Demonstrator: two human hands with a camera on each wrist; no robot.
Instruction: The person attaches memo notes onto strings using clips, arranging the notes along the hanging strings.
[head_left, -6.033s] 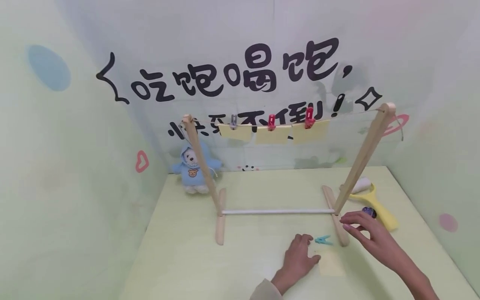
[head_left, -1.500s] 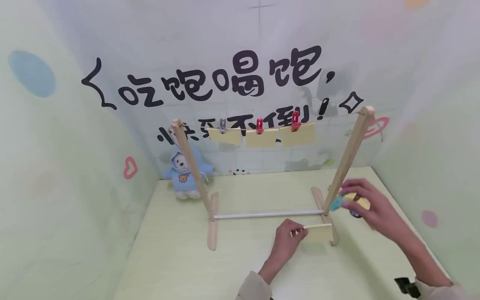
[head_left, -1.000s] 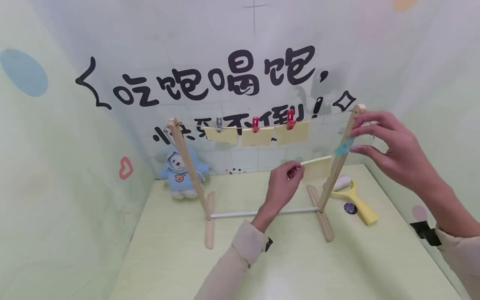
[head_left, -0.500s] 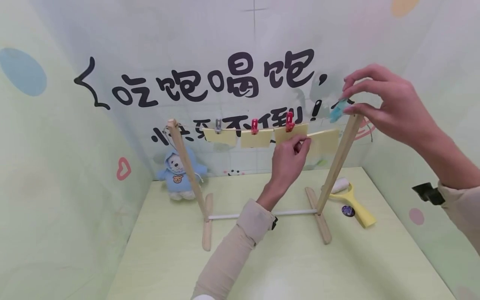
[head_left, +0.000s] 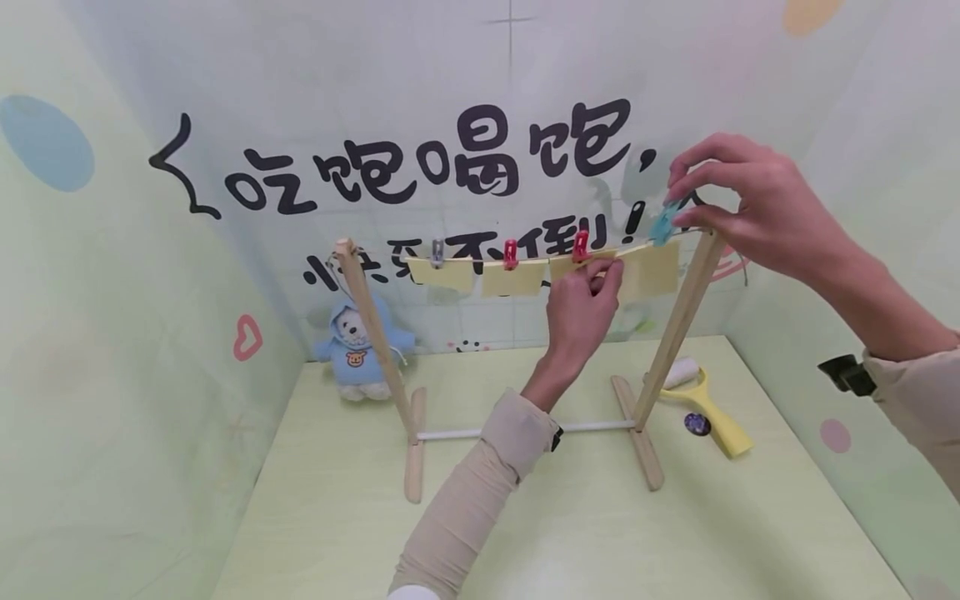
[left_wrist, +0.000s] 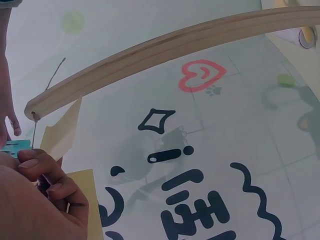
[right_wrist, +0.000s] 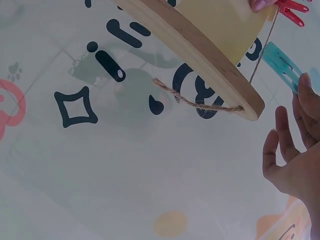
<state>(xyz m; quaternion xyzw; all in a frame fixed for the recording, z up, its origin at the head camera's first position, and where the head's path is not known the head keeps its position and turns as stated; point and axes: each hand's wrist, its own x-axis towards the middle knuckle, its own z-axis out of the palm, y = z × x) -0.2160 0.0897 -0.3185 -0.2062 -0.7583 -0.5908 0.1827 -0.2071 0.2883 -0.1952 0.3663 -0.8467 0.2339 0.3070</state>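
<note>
At the right end of a string on a wooden stand (head_left: 678,321), my left hand (head_left: 581,312) pinches the left top edge of a yellow paper note (head_left: 651,273). My right hand (head_left: 772,208) pinches a turquoise clothespin (head_left: 663,225), which overlaps the note's top edge in the head view. In the right wrist view, that clothespin (right_wrist: 282,62) lies close to the string (right_wrist: 264,47). Left of the held note, several similar notes hang: one (head_left: 442,273) under a grey clothespin (head_left: 437,252), another (head_left: 516,279) under a red one (head_left: 510,254), and a third under a red clothespin (head_left: 581,247), partly hidden by my left hand.
A plush toy in a blue hoodie (head_left: 356,358) sits behind the stand's left post (head_left: 378,342). On the right of the table (head_left: 675,542) lie a yellow-handled lint roller (head_left: 723,421) and a small dark round object (head_left: 697,424). A white rod (head_left: 600,425) joins the stand's feet.
Both hands have risen from the table to the string, the left with the note, the right with the turquoise clothespin. Over the last half second the clothespin came down and left onto the note's edge.
</note>
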